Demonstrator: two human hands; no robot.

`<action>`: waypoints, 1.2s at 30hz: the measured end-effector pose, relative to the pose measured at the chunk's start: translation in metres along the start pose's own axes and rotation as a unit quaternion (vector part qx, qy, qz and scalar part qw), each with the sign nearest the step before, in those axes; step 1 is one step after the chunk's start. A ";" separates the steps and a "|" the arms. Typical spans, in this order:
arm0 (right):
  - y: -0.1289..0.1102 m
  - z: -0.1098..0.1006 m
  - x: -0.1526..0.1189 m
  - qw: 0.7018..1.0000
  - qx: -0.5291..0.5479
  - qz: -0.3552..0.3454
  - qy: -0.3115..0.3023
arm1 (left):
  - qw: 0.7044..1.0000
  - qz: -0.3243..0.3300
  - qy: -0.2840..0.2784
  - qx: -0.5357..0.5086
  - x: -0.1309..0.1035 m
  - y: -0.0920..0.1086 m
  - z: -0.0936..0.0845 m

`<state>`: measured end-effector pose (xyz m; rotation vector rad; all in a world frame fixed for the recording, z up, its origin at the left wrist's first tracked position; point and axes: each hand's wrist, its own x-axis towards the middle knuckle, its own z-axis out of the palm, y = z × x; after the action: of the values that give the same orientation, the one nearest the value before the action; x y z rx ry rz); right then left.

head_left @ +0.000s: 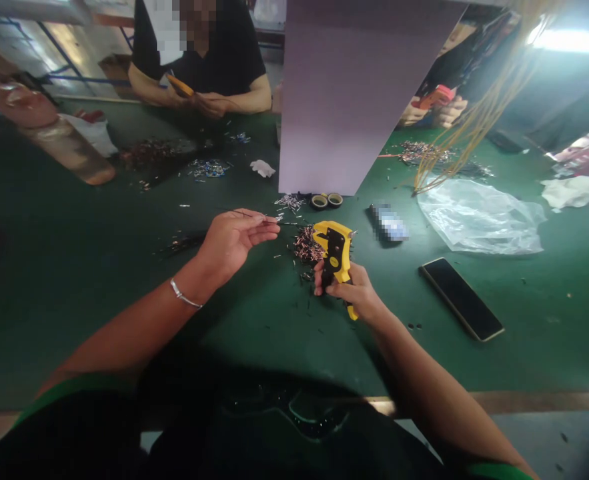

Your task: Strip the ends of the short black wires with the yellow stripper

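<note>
Holding one yellow stripper [335,257] near two tape rolls [327,201]

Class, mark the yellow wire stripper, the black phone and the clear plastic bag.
Yellow wire stripper [334,250], head view: on its black middle part.
Black phone [461,300], head view: middle of its dark screen.
Clear plastic bag [484,219], head view: middle of its crumpled sheet.

The wire stripper [335,255] looks smooth plastic, the phone [461,299] glossy, the bag [479,220] crinkled film, the bracelet [177,292] shiny metal.
</note>
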<state>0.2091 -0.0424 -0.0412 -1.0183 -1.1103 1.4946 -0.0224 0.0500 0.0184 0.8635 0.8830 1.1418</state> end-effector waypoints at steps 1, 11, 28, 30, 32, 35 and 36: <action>0.000 -0.001 0.000 1.000 0.000 0.002 -0.008 | 1.000 -0.009 0.000 -0.002 0.001 0.000 -0.001; -0.007 -0.006 0.000 0.998 -0.006 0.018 -0.066 | 0.997 -0.070 -0.004 -0.015 0.004 -0.005 -0.001; -0.008 -0.004 0.000 0.996 -0.041 0.018 -0.073 | 0.996 -0.089 -0.025 -0.009 0.015 -0.007 -0.005; -0.007 -0.004 0.000 0.996 -0.038 0.020 -0.074 | 0.995 -0.092 -0.026 -0.004 0.016 -0.006 -0.005; -0.005 -0.005 0.000 0.997 -0.038 0.018 -0.072 | 0.995 -0.093 -0.026 -0.005 0.018 -0.006 -0.007; -0.003 -0.005 0.001 0.997 -0.046 0.014 -0.067 | 0.995 -0.095 -0.027 -0.010 0.021 -0.008 -0.010; -0.002 -0.004 0.000 0.996 -0.051 0.014 -0.066 | 0.995 -0.096 -0.029 -0.010 0.022 -0.009 -0.011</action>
<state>0.2135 -0.0411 -0.0399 -1.0189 -1.2814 1.5603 -0.0246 0.0712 0.0032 0.7730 0.8849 0.9528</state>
